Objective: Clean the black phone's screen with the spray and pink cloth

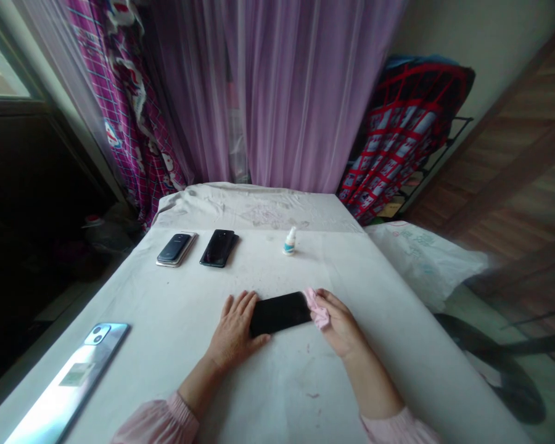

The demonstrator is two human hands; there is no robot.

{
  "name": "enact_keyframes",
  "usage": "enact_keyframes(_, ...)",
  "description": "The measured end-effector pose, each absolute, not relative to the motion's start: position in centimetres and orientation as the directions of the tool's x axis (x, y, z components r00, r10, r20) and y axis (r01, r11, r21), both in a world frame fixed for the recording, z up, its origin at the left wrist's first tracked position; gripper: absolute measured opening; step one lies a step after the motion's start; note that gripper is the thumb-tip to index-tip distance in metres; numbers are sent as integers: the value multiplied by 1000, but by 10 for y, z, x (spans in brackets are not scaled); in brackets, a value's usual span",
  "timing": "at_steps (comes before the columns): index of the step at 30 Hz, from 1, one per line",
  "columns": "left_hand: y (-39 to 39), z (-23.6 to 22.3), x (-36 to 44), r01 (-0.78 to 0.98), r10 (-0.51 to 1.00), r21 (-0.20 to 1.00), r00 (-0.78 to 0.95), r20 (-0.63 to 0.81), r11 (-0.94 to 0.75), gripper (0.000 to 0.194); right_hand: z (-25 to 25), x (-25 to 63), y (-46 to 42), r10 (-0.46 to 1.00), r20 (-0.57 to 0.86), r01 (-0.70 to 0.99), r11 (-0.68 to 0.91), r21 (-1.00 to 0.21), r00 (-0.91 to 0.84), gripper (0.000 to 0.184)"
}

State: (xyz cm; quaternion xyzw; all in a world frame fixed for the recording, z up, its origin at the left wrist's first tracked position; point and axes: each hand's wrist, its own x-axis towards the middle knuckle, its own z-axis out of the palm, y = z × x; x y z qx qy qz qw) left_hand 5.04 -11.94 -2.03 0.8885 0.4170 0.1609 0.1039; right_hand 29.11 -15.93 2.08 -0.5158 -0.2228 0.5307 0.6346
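A black smartphone lies screen up on the white-covered table, slightly slanted. My left hand grips its left end, fingers over the upper corner and thumb along the lower edge. Pinched in my right hand is a pink cloth, which touches the phone's right end. Beyond the phone stands a small white spray bottle with a blue-green label.
Two small stacks of phones, one dark and silver, one black, lie at the back left. A large silvery-blue phone rests face down at the front left. Purple curtains hang behind the table; a plastic bag is at the right edge.
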Motion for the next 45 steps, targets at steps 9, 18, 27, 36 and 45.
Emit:
enact_keyframes(9, -125, -22, 46, 726, 792, 317, 553, 259, -611, 79, 0, 291, -151, 906, -61, 14, -74, -997, 419, 36)
enact_keyframes(18, -130, -22, 35, 737, 789, 285, 560, 250, -613, 72, -13, 292, -149, 892, 449, 901, 153, -407, 51, 31)
enact_keyframes(27, -129, -21, 36, 722, 776, 287, 575, 257, -630, 75, -10, 262, -145, 893, 447, 946, 188, -262, -54, 32)
enact_keyframes(36, -130, -19, 37, 713, 777, 309, 580, 246, -629, 73, -9, 260, -148, 897, 438, 918, 219, -330, -57, 34)
enact_keyframes(45, -129, -19, 38, 711, 776, 312, 586, 232, -630, 75, -7, 247, -145, 906, 422, 929, 182, -321, -32, 33)
